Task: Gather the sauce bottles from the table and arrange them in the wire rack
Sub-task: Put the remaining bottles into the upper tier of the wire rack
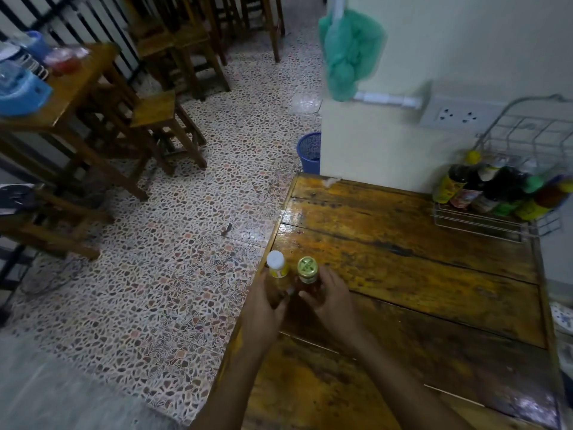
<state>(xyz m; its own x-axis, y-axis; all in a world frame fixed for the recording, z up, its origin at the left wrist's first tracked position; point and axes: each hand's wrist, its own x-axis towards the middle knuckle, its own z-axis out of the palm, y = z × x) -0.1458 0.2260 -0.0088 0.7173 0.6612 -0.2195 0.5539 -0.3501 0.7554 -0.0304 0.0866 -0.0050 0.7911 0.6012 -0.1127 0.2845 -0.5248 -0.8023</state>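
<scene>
The left hand's (263,301) fingers curl round the body of a white-capped bottle (277,268), gripping it from the left side just below its yellow shoulder. The right hand's (330,297) fingers and thumb wrap a gold-capped bottle (307,273) from the right, the thumb lying across its near face. The two bottles stand upright, side by side and almost touching, at the left edge of the wooden table (403,268); whether their bases rest on the wood cannot be told, since the hands hide them. Both wrists are bent slightly inward, and the bare forearms run back and down toward the bottom of the view, converging on the bottles from either side.

At the table's far right corner, against the wall, stands the wire rack (496,220). Several sauce bottles (493,187) already lean together inside it, blurred, with yellow and green caps showing.
</scene>
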